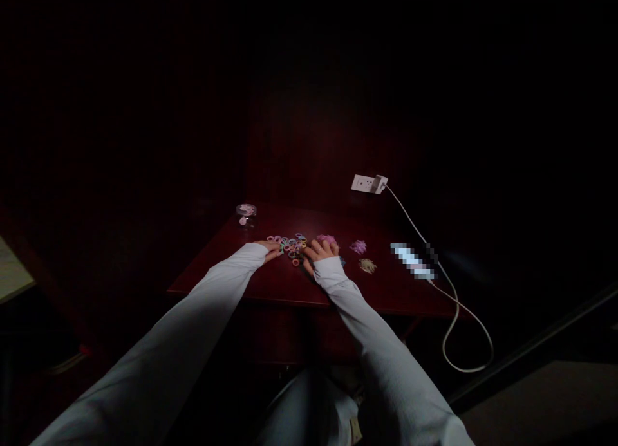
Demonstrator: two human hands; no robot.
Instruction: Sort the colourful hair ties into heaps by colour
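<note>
Pale sleeves [203, 311] nearest, both forearms running forward over the near edge of a dark red counter [207, 282].

Centre of the work: a loose cluster of small coloured rings [291, 243], lying between the two hands, a few overlapping. One orange-red ring [296, 262] sits at the near side of the cluster.

Left hand [273, 248] at the cluster's left edge, fingers reaching in, rather straight. Right hand [321, 250] at its right edge, fingers spread and bent downward, thumb toward the near side. Cannot tell whether either pinches a ring; fingertips too small and dim.

On handling, my judgement: low, light fingertips suit pieces this small; a hard press could make rings skid or ride over each other. Better to free one from the overlap before lifting. Right wrist needs care, since it is close to the neighbouring piles and a sideways sweep could mix them.

Outward: pink pile [327, 239] just beyond the right fingers; purple pile [358, 247] and dull yellowish pile [367, 266] to their right, apart from each other. Clear container [246, 215] with pinkish contents, far left. Bright pixelated slab [412, 260] on the right, near a white cable [454, 290]. Wall socket [363, 184] behind.
</note>
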